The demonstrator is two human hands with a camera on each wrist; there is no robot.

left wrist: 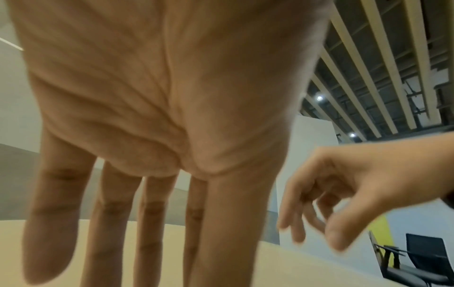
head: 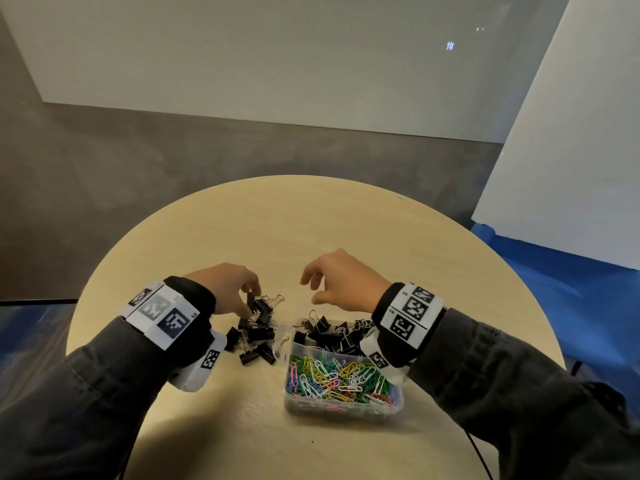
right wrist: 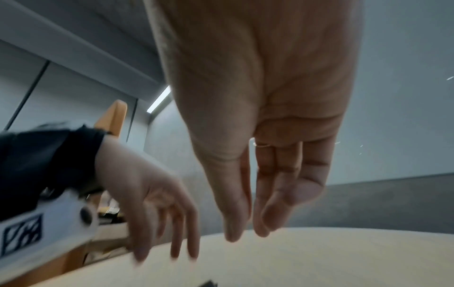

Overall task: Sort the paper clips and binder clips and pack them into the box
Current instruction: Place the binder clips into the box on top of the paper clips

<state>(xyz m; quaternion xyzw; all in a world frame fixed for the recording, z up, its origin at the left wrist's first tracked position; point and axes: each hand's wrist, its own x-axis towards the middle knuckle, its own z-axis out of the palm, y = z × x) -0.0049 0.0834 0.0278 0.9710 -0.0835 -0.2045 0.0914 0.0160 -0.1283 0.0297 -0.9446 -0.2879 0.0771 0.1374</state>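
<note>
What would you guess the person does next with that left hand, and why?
Probably lift one black clip from the loose binder clips on the table and carry it to the box. The left hand is already reaching into that pile; the box's far compartment holds binder clips, the near one paper clips. The right hand hovers empty.

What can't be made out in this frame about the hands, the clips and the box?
- Head view: whether the left hand pinches a black binder clip; its fingertips cover the contact.
- Head view: the far right corner of the clear plastic box; the right wrist band hides it.
- Left wrist view: the clip pile; the palm blocks it.
- Right wrist view: right hand blurred.
</note>
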